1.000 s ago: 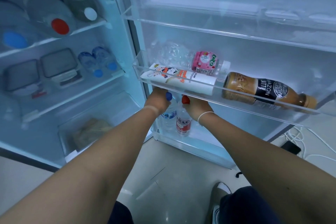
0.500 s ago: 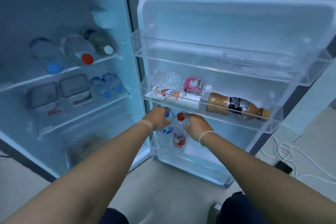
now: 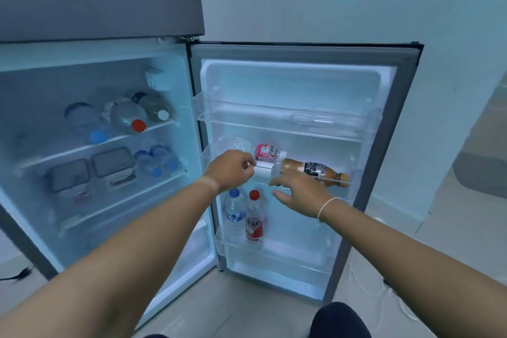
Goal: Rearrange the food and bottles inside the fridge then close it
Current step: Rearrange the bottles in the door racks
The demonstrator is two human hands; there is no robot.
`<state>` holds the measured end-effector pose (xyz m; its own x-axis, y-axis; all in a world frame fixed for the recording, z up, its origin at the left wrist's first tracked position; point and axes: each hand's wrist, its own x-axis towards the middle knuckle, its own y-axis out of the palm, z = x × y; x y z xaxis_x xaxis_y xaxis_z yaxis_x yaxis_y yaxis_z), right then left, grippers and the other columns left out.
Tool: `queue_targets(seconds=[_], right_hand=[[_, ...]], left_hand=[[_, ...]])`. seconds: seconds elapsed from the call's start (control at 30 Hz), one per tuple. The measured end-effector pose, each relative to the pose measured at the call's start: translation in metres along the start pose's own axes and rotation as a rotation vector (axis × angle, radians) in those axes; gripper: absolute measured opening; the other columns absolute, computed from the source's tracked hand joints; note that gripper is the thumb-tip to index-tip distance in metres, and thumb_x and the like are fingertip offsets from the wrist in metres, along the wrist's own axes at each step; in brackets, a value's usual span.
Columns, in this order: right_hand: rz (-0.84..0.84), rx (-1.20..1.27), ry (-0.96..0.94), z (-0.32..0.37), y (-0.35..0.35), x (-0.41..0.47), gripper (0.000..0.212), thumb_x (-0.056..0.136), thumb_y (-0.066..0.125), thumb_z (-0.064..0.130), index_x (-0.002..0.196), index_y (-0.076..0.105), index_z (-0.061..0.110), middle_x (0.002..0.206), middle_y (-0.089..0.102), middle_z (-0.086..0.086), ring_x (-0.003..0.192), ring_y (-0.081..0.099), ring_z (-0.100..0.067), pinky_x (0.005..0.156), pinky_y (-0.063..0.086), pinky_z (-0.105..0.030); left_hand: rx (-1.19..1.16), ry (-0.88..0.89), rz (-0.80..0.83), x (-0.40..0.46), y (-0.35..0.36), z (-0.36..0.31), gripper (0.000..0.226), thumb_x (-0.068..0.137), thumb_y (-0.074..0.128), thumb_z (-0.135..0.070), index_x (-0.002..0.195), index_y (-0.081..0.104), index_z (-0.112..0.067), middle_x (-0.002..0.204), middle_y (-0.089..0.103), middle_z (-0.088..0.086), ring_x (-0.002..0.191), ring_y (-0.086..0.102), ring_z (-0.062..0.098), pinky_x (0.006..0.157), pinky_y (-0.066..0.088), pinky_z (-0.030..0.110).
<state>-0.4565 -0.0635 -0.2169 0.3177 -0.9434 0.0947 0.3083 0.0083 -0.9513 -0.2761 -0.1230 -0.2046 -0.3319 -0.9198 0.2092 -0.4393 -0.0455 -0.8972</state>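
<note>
Lying on the middle door shelf (image 3: 356,170), the white carton (image 3: 264,170) is pinched at its near end by the left hand (image 3: 233,170). The right hand (image 3: 300,192), fingers spread and empty, hovers below the latte bottle (image 3: 310,170). Judged light but crushable, the carton should be gripped mid-body; the bottle looks smooth, possibly slippery.

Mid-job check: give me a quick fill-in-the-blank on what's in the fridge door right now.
1. The two upright bottles in the bottom door bin have a blue cap and a ____ cap.
2. The latte bottle lies on its ____.
3. The top door bin holds ____ bottles.
4. The fridge door is ____.

Missing words: red; side; no; open
</note>
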Motion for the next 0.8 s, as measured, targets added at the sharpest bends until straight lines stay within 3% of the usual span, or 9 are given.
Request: queue_targets(seconds=[0.1,0.17,0.3,0.5,0.6,0.7,0.8], right_hand=[[-0.15,0.015,0.061,-0.015,-0.022,-0.004,0.026,0.091,0.051,0.027,0.112,0.064,0.02,0.113,0.065,-0.006,0.108,0.059,-0.026,0.087,0.048,-0.037],[-0.178,0.006,0.138,-0.026,-0.032,-0.004,0.029,0.091,0.051,0.025,0.116,0.063,0.018,0.116,0.063,-0.01,0.111,0.057,-0.028,0.089,0.045,-0.035],[-0.114,0.014,0.326,-0.051,-0.039,0.002,0.041,0.09,0.055,0.029,0.129,0.054,0.018,0.132,0.054,-0.009,0.121,0.05,-0.027,0.097,0.04,-0.032],[-0.015,0.148,0.454,-0.068,-0.041,0.021,0.049,0.082,0.064,0.033,0.128,0.054,0.019,0.129,0.059,-0.007,0.115,0.056,-0.025,0.092,0.045,-0.029],[0.06,0.114,0.46,-0.076,-0.041,0.031,0.047,0.083,0.063,0.035,0.127,0.054,0.021,0.125,0.06,-0.005,0.111,0.057,-0.026,0.089,0.047,-0.029],[0.138,0.071,0.465,-0.083,-0.036,0.039,0.06,0.076,0.071,0.041,0.129,0.049,0.023,0.123,0.059,-0.004,0.107,0.056,-0.026,0.087,0.049,-0.031],[0.136,0.1,0.456,-0.086,-0.035,0.041,0.065,0.073,0.073,0.042,0.129,0.047,0.024,0.123,0.059,-0.003,0.106,0.056,-0.025,0.089,0.051,-0.034]], left_hand=[[0.054,0.054,-0.005,0.012,-0.002,-0.018,0.032,0.092,0.048,-0.023,0.118,0.064,-0.016,0.114,0.066,0.006,0.102,0.061,0.022,0.087,0.047,0.031],[0.077,0.066,0.004,0.022,0.0,-0.026,0.033,0.093,0.047,-0.023,0.123,0.061,-0.018,0.118,0.063,0.007,0.11,0.058,0.025,0.091,0.047,0.033],[0.162,0.054,0.083,0.047,0.01,-0.036,0.041,0.093,0.045,-0.025,0.133,0.052,-0.023,0.132,0.053,0.01,0.123,0.047,0.031,0.1,0.044,0.04],[0.345,0.014,0.209,0.079,0.021,-0.037,0.048,0.094,0.043,-0.019,0.142,0.039,-0.025,0.146,0.039,0.008,0.133,0.036,0.032,0.106,0.039,0.045],[0.415,-0.003,0.25,0.093,0.027,-0.034,0.047,0.091,0.05,-0.026,0.137,0.043,-0.028,0.142,0.044,0.006,0.13,0.04,0.032,0.103,0.042,0.043],[0.452,-0.024,0.238,0.104,0.031,-0.034,0.042,0.083,0.059,-0.036,0.124,0.052,-0.032,0.132,0.056,0.0,0.123,0.049,0.029,0.097,0.043,0.039],[0.491,-0.038,0.241,0.109,0.033,-0.039,0.035,0.081,0.061,-0.033,0.115,0.056,-0.028,0.122,0.061,0.001,0.116,0.056,0.029,0.097,0.041,0.038]])
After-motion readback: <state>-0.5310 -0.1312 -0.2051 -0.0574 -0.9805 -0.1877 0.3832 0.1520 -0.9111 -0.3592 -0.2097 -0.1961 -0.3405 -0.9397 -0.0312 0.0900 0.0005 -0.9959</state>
